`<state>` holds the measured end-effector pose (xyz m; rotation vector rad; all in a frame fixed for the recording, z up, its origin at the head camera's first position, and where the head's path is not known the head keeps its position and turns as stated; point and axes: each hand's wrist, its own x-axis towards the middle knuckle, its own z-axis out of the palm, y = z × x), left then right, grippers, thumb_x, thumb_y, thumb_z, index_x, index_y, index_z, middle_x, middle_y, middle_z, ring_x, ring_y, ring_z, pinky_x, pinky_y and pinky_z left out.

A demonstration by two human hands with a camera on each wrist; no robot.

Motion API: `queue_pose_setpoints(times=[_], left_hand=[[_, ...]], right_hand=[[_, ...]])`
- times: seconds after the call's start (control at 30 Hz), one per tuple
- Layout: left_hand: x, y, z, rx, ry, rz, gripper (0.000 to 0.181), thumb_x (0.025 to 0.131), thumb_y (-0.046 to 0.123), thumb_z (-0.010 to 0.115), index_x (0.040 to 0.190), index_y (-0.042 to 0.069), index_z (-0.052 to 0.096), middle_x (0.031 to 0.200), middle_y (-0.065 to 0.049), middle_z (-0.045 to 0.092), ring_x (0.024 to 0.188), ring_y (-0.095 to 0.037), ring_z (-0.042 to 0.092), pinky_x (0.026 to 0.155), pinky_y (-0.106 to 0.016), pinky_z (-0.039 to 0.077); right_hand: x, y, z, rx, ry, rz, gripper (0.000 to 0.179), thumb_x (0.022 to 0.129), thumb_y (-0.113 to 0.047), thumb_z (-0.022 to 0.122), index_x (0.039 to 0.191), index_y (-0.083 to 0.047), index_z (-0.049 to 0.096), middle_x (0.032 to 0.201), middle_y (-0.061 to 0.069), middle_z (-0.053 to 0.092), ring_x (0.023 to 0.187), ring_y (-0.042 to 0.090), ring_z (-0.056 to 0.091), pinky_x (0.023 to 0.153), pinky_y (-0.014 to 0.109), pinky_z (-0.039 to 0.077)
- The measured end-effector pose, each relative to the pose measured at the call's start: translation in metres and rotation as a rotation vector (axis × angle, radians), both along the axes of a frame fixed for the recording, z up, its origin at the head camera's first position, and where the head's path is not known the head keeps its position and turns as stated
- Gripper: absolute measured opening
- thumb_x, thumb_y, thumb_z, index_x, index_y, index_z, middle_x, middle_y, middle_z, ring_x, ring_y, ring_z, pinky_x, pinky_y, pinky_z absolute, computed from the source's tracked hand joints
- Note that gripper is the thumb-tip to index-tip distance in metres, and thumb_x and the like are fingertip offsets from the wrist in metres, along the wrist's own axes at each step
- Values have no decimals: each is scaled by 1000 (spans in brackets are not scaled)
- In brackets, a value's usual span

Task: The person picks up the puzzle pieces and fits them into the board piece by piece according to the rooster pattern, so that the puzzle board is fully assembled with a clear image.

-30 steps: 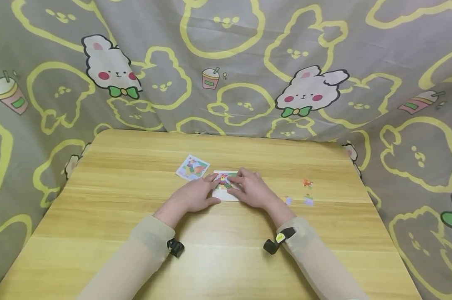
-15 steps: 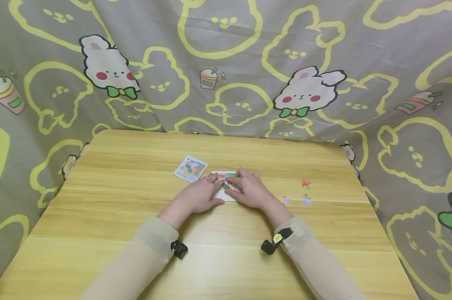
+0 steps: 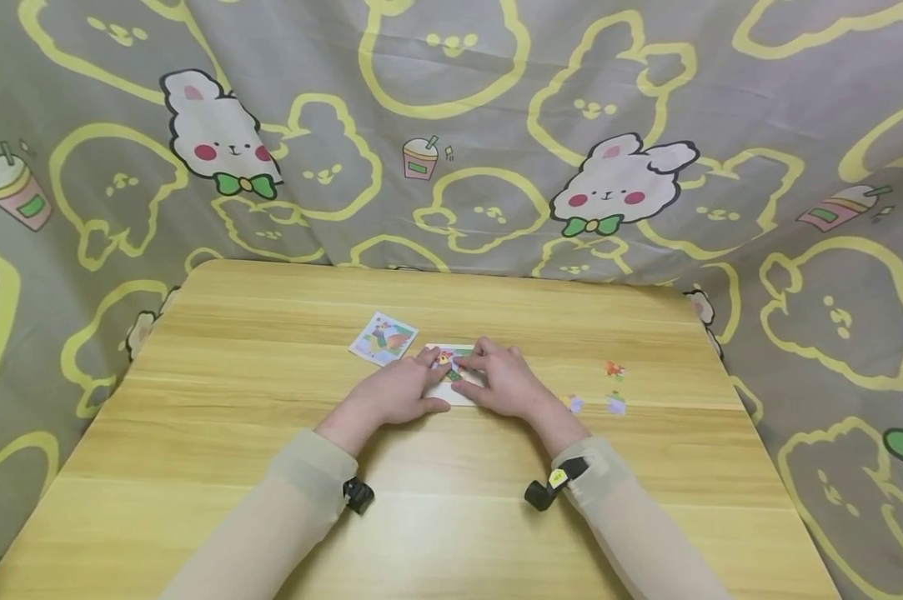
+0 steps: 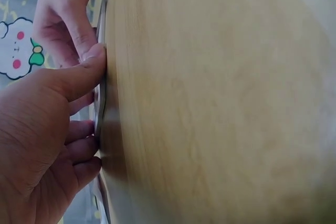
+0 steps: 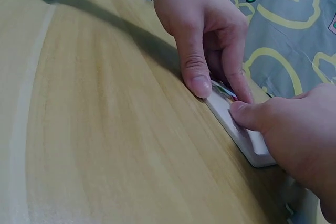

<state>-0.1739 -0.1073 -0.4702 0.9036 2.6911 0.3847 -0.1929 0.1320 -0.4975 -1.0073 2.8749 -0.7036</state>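
Plainly, the board (white along its near side) is multicoloured beyond.

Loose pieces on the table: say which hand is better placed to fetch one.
Probably the right hand: the loose pieces lie on its side of the white tray, one beside its wrist; the left hand is at the tray's other side.

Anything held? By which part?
White puzzle board: left grip holds its left end, thumb at the near edge. Right grip: can't tell.
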Motion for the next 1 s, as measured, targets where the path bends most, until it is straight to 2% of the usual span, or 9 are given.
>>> queue_pose_setpoints(times=[0.17, 0.43, 0.6, 0.83, 1.0], left_hand=[[1, 1, 1, -4, -8, -1, 77, 102, 53, 66, 162, 9, 43, 167, -24, 30, 142, -42, 49, 117, -49, 42], [2, 0, 1, 5, -32, 11, 78, 104, 52, 65, 165, 12, 39, 169, -23, 27, 142, -43, 49, 117, -51, 42], [1, 0, 1, -1, -17, -3, 77, 103, 52, 66, 164, 12, 40, 168, -24, 29, 141, -44, 50, 116, -51, 42], [1, 4, 4, -30, 8, -19, 77, 103, 52, 65, 163, 10, 41, 167, -26, 30, 141, -44, 50, 116, -50, 43], [1, 5, 5, -56, 9, -21, 79, 103, 54, 65, 163, 10, 41, 168, -25, 29, 145, -42, 45, 118, -49, 41]], right_hand=[[1, -1, 0, 20, -18, -12, 54, 100, -47, 73, 142, -13, 68, 102, -4, 52, 72, 13, 46, 77, 37, 35], [-5, -5, 5, -48, -159, -81, 48, 94, -43, 82, 133, -15, 75, 101, -4, 55, 75, 15, 49, 80, 39, 36], [-7, -8, 9, -56, -203, -129, 46, 89, -42, 87, 126, -16, 79, 97, -4, 57, 77, 15, 52, 84, 40, 39], [-6, -9, 12, -76, -204, -174, 45, 87, -43, 88, 123, -16, 80, 95, -4, 58, 76, 17, 54, 75, 38, 43], [-3, -3, 8, -97, -138, -106, 49, 91, -45, 84, 128, -14, 78, 96, -4, 58, 74, 15, 51, 69, 35, 44]])
